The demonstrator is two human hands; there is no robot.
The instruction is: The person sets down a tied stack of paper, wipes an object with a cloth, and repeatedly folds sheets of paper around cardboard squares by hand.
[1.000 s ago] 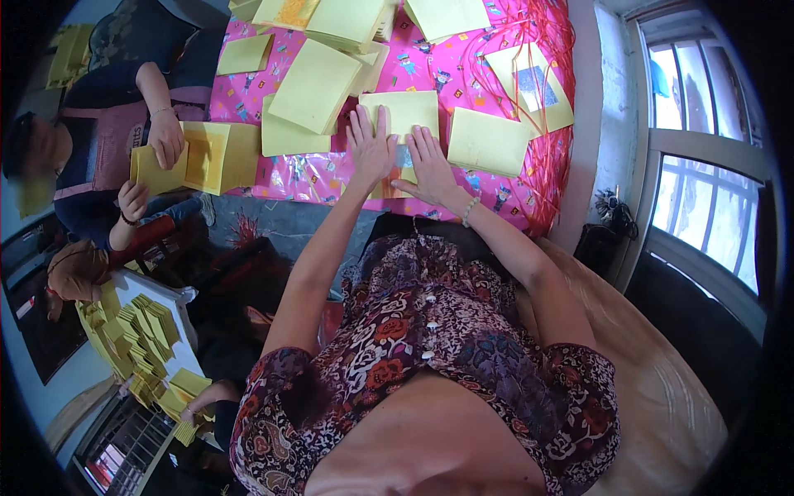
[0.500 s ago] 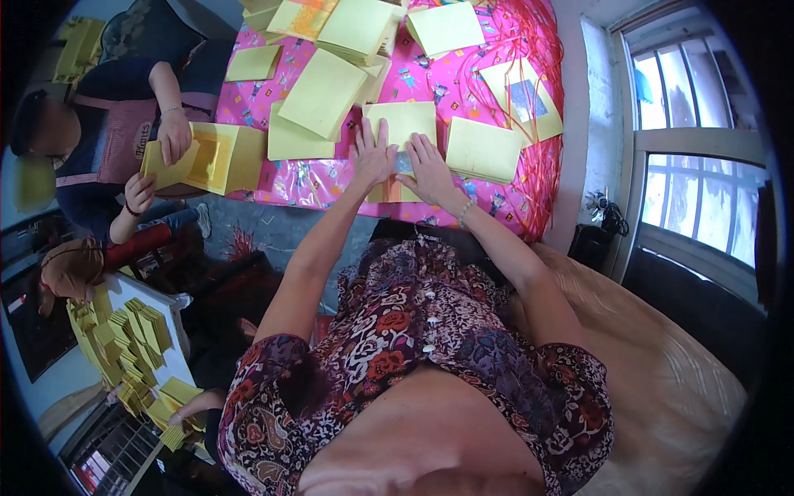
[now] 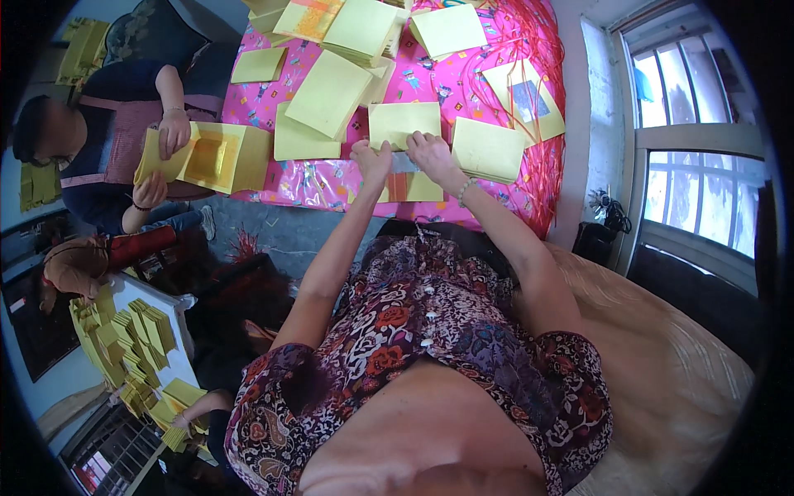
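Straight ahead on the pink table lies a yellow paper sheet, its near edge turned up toward the far side. My left hand pinches the left part of that edge. At the right part of the same edge, my right hand has its fingers bent round the paper. Between my wrists a silver patch and an orange strip show on the paper's near part. A folded yellow stack lies just right of my right hand, and another folded yellow bundle sits beyond my left hand.
Red strings hang along the right side of the pink patterned tablecloth. At left, a person in a pink apron handles yellow papers. A white table with more yellow bundles stands lower left. A window is at right.
Both hands, flat on the paper before, have bent their fingers and taken hold of its edge. More of the silver patch and orange strip shows. At left, the co-worker's lower hand shifted slightly down.
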